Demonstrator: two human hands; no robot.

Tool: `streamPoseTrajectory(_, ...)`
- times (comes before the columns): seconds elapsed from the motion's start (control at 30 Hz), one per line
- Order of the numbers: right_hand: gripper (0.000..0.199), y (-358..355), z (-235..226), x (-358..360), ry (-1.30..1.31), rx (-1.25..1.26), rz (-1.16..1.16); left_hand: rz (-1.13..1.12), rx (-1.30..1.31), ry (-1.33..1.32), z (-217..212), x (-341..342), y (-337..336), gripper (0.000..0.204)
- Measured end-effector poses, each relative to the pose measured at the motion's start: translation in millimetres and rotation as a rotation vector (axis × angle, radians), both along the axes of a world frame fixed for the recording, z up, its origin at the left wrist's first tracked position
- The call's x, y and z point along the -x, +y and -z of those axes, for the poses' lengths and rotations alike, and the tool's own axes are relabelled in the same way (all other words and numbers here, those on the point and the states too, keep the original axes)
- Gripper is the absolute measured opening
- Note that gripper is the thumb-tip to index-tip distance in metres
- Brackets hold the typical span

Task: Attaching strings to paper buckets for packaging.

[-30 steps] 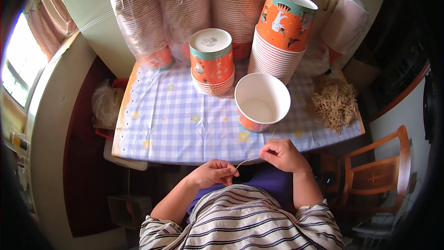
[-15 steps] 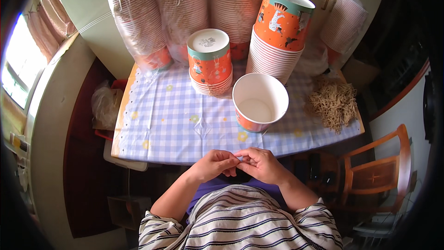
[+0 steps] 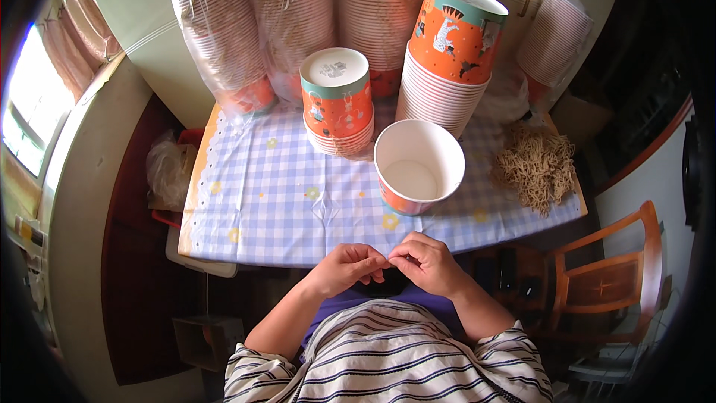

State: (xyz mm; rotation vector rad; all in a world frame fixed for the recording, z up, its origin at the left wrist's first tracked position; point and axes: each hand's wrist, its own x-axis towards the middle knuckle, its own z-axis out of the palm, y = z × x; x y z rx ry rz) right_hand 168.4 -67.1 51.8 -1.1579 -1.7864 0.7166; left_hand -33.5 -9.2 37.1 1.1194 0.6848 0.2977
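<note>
1. Head view, hands: the left hand [image 3: 344, 267] and right hand [image 3: 431, 265] meet at the fingertips, in front of the worktop [image 3: 283, 205]. In each grip, thumb and forefinger are pressed together; whether they pinch the pale string is too fine to tell. A second ago it stretched between the hands, which stood farther apart; half a second ago the right fingers were straighter, and now they curl.
2. Head view, nearby things: the open cup [image 3: 418, 172] stands upright on the worktop beyond the hands, unmoved. Behind it, the short stack [image 3: 337, 108] and tall stack [image 3: 447, 63] of upside-down cups also match before, as does the tan stringy heap [image 3: 538, 170] to the right.
</note>
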Motion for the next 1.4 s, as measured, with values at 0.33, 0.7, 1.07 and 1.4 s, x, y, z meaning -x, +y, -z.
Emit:
streamPoseTrajectory(0.33, 0.011, -7, -2, 2, -0.021, 0.069, -0.037, -0.123, -0.151, -0.082, 4, -5, -14, 0.017)
streamPoseTrajectory(0.7, 0.017, -7, -8, -5, -0.161, -0.155, -0.096, -0.105, -0.935, 0.076, -17, -6, -21, 0.010)
streamPoseTrajectory(1.07, 0.021, -5, -16, -4, -0.259, -0.384, -0.035, -0.053, -1.523, 0.009, -33, -7, -4, 0.012)
streamPoseTrajectory(1.4, 0.024, 0, -23, -5, -0.240, -0.459, 0.031, -0.064, -1.658, -0.058, -44, -17, 13, 0.016)
